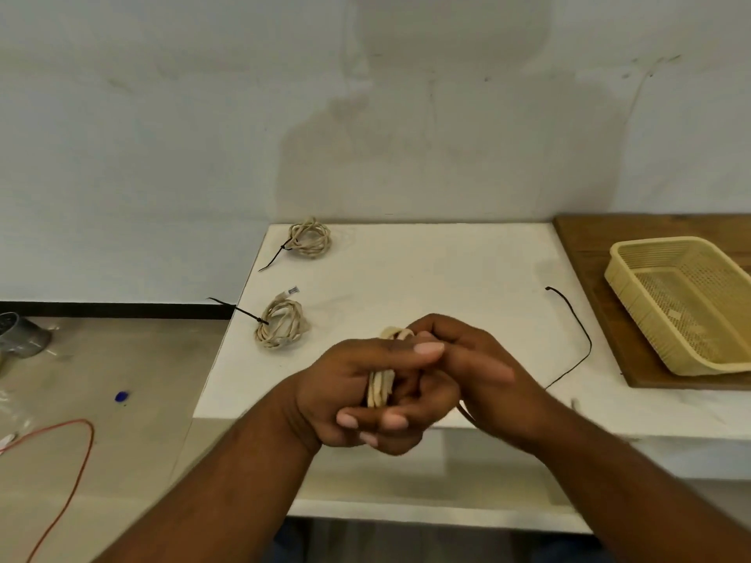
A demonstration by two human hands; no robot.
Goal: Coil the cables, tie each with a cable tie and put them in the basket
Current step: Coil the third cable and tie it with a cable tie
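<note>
My left hand (349, 388) and my right hand (471, 379) are clasped together over the white table's (426, 270) front edge. Both grip a beige cable coil (382, 384), whose loops show between the fingers. Two tied beige coils lie on the table's left side: a far coil (309, 237) and a near coil (281, 327), each with a black cable tie sticking out to the left. A loose black cable tie (577, 331) lies curved on the table to the right of my hands. The yellow basket (666, 319) sits empty at the right.
The basket rests on a brown wooden board (589, 253) at the table's right. A white wall stands behind. On the floor to the left lie a red wire (77, 461), a grey pipe piece (22, 335) and a small blue object (121, 396).
</note>
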